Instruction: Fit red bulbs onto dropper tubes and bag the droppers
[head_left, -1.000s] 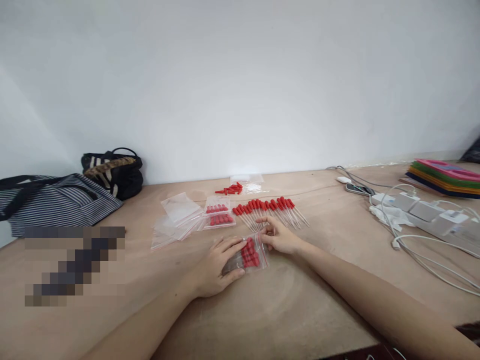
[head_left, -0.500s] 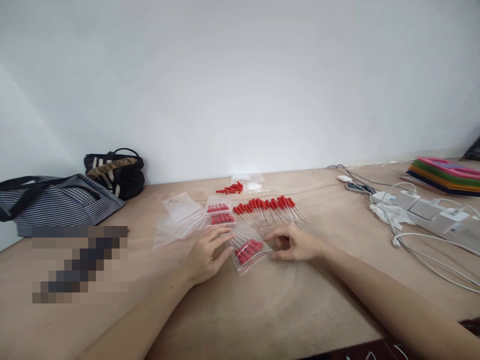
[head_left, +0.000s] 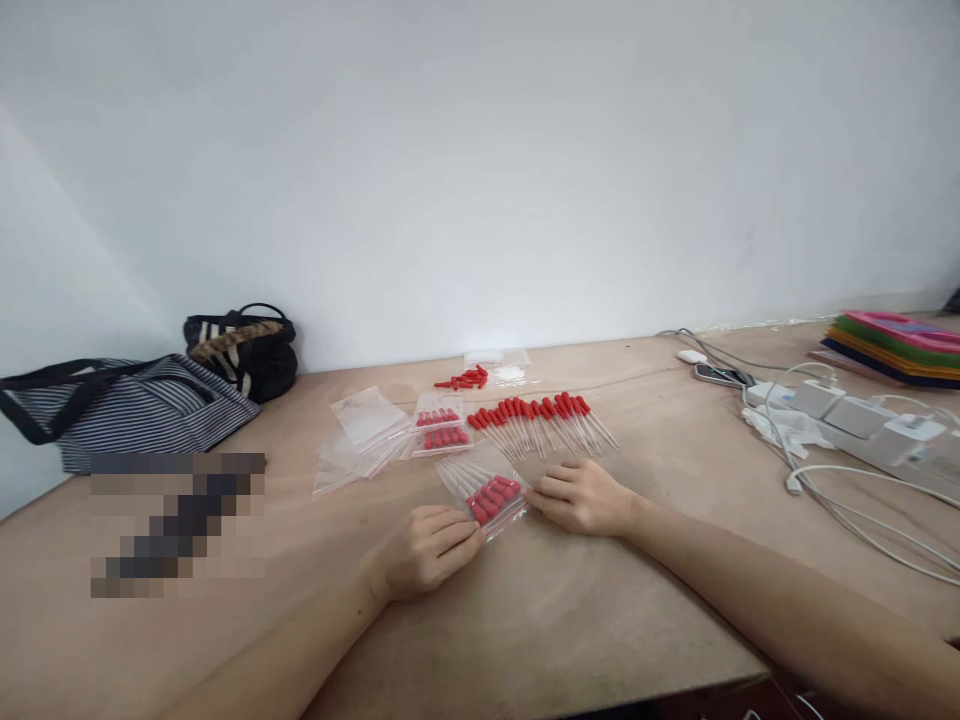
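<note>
A clear zip-lock bag (head_left: 461, 475) lies in front of me with several droppers in it, their red rubber bulbs (head_left: 495, 496) toward the near, zip edge. My left hand (head_left: 431, 550) is closed, fingertips pinching the bag's near left corner. At the opposite end of the zip, my right hand (head_left: 581, 497) has its fingers closed on the bag's right corner. Beyond the hands, a row of loose droppers (head_left: 555, 410) with red bulbs and clear stems is spread on the table. Two filled bags (head_left: 442, 437) sit to their left.
Flat, see-through bags (head_left: 367, 420) overlap at the left. Farther back are loose red bulbs (head_left: 469, 379) and clear tubes (head_left: 511, 374). A striped bag (head_left: 157, 410) and a black bag (head_left: 270, 360) stand left. Chargers (head_left: 862, 425), white cables and coloured boards (head_left: 892, 345) occupy the right.
My left hand has moved down from the bag's stem end to its near left corner and closed. My right hand's fingers have closed on the right corner.
</note>
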